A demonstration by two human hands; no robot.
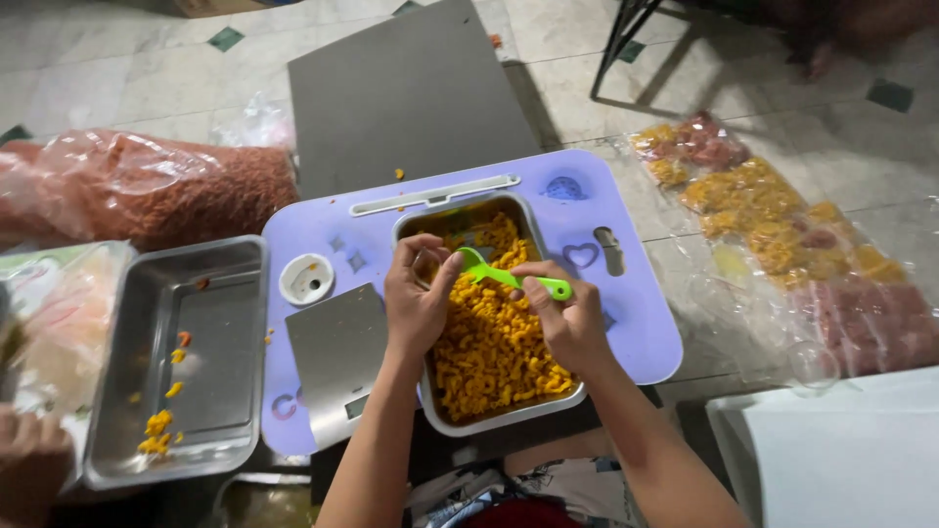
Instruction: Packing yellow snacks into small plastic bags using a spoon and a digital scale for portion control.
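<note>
Right hand (570,318) pinches the green scoop (509,278) handle, left hand (419,298) w/ fingers curled at its bowl, over the tray (509,416) of orange snacks (494,342) on the lap table (626,323). Imo keep scoop low & level, dig shallow so nothing spills.

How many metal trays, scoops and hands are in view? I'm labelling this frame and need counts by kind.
Metal trays: 2, one full of orange snacks on the purple lap table, one nearly empty to the left
Green scoops: 1
Hands at the full tray: 2, left and right
Other hands: 1, at the bottom-left corner
Total: 6
</note>
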